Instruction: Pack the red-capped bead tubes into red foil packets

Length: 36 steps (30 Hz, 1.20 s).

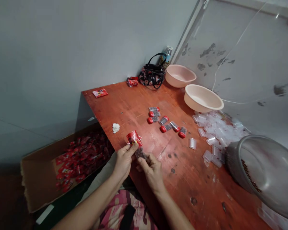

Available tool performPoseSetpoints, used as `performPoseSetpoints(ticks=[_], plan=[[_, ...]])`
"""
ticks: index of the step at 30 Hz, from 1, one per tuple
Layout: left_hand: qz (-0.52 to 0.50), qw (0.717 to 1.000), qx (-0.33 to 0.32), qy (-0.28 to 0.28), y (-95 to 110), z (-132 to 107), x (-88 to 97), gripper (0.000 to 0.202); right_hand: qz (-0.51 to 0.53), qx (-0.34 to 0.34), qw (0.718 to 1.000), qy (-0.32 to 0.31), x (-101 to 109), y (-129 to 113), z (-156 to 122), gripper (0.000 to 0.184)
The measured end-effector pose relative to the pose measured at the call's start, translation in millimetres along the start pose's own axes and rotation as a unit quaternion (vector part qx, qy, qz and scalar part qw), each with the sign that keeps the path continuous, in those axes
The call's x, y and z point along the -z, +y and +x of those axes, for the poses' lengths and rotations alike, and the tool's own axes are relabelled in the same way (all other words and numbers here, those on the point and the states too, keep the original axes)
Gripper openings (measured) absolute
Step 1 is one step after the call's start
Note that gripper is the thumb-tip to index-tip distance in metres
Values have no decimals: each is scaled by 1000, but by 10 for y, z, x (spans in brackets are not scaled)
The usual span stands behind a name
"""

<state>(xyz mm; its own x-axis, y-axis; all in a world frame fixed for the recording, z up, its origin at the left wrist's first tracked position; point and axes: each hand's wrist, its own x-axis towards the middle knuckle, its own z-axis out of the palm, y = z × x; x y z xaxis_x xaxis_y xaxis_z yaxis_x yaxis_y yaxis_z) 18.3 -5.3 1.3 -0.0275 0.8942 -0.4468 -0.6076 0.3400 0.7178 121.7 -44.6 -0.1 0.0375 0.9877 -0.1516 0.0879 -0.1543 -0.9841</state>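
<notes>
Over the near edge of the table, my left hand (124, 158) pinches a red printed packet (132, 136) between thumb and fingers. My right hand (152, 171) grips the lower end of a small clear case (140, 154) full of dark beads. The top of that case meets the packet's lower edge; whether it is inside cannot be made out. Farther off on the table lie several similar bead-filled cases with red caps (166, 128). A lone clear plastic sleeve (192, 143) rests to their right. Beyond the packet sits a crumpled white tissue (115, 128).
A grey basin (235, 156) with brown beads stands at right, beside a heap of clear sleeves (213, 126). Behind are a cream basin (203, 107), a pink basin (180, 81) and a handbag (151, 76). Left below, a cardboard box (38, 169) holds many red packets.
</notes>
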Motion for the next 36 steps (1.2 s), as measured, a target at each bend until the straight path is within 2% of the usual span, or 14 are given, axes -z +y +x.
performPoseSetpoints(ticks=[3,5,11,17,21,26,31,33,34,36], plan=[[-7,998,34,-42,-7,-13,-5,25,-63,20,998,1,-16,25,-17,13],[8,998,33,-49,-10,-32,-2,24,-74,28,997,1,-44,34,-31,13],[5,993,66,-98,-56,-160,7,23,105,-24,994,-4,-118,-15,-31,15],[-50,991,60,-105,-50,-211,56,24,212,-68,972,-73,-82,-37,60,17],[-50,993,50,-99,-22,-160,93,25,253,-89,960,-81,-85,-12,88,27],[-40,994,33,-92,-68,-117,129,18,267,-74,959,-63,-110,15,178,33],[-66,986,75,-133,-3,-154,161,22,255,-71,957,-116,-146,-7,295,36],[-81,988,67,-117,90,-162,235,18,245,-72,957,-140,-156,-44,317,38],[-95,990,52,-91,146,-164,300,15,241,-71,956,-150,-151,-67,323,38],[-124,992,10,-3,257,-165,486,14,233,-69,958,-151,-116,-109,327,38]])
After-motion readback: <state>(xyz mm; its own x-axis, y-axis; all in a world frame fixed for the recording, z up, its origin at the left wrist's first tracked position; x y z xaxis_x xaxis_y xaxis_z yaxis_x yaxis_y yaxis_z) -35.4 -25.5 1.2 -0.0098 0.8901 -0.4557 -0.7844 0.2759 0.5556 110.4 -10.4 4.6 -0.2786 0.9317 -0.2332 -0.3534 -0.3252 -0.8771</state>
